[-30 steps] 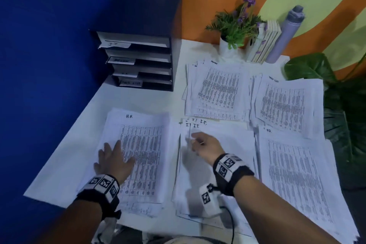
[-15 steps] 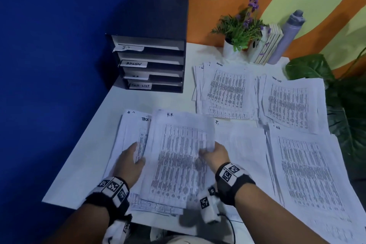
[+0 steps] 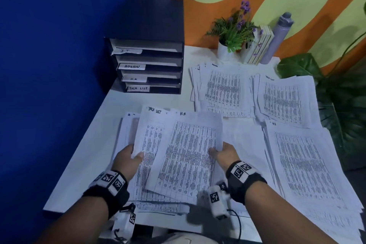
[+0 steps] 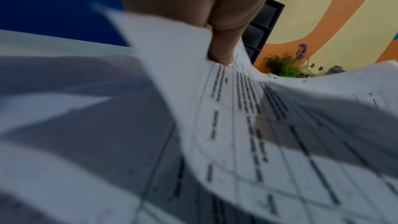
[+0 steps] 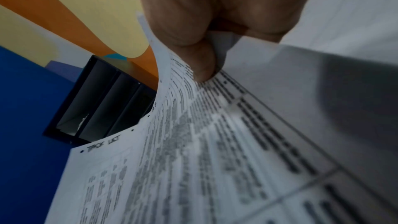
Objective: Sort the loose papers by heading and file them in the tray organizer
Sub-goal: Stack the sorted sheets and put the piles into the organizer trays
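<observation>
Head view: organizer (image 3: 150, 31) at the worktop's (image 3: 95, 144) back left, slots tagged IT, ADMIN, H.R, TASK LIST, no papers visible in them. Right hand (image 3: 224, 154) pinches the H.R sheet (image 3: 188, 156); left hand (image 3: 128, 159) pinches the TASK LIST sheet (image 3: 146, 144) beneath it, both over the near-left pile.

Head camera high above the desk (image 3: 95, 150), facing forward and down, both wrist cameras very near the papers (image 4: 247, 142), all three sharing the organizer (image 3: 150, 49).

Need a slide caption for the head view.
Right hand lifts an H.R sheet; left hand pinches a Task List sheet.
</observation>
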`<state>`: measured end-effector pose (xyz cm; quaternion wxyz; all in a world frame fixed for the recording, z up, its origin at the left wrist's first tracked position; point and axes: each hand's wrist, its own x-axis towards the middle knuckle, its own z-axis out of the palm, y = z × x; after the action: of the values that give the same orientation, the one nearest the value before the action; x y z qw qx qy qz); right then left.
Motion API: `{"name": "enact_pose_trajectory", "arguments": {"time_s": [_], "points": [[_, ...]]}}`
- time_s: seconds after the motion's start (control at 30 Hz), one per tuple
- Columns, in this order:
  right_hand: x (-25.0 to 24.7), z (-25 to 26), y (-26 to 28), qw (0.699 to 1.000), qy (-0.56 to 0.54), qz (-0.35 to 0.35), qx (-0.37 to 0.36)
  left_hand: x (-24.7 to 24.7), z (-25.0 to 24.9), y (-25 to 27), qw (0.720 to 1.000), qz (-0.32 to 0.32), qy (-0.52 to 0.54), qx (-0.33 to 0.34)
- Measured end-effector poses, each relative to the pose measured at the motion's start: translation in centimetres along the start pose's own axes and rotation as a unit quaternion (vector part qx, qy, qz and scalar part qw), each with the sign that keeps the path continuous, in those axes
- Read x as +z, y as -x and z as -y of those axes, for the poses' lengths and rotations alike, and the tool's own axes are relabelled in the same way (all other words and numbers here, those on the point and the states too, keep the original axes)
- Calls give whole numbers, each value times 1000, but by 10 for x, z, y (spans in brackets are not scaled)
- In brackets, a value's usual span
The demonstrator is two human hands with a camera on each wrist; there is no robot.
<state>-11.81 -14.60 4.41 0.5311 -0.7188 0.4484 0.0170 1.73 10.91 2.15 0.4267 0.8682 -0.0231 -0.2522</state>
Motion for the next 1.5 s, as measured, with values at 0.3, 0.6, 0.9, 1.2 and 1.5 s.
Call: {"name": "enact_pose_trajectory", "arguments": {"time_s": [0.3,0.6,0.9,1.2,1.5], "points": [[5,3,5,994,-85,-11,62,13,-6,4,996,82,32,2],[1,-16,-2,995,0,-57,82,4,23,-11,946,-37,-318,-51],[3,-24,-2,996,-43,-23,69,-2,27,-17,983,-13,-182,-26],[-5,-13,-3,997,-74,-10,36,-12,-12,6,993,83,19,85],[-32,7,-8,991,-123,-17,-44,5,-59,2,992,-4,86,96]]}}
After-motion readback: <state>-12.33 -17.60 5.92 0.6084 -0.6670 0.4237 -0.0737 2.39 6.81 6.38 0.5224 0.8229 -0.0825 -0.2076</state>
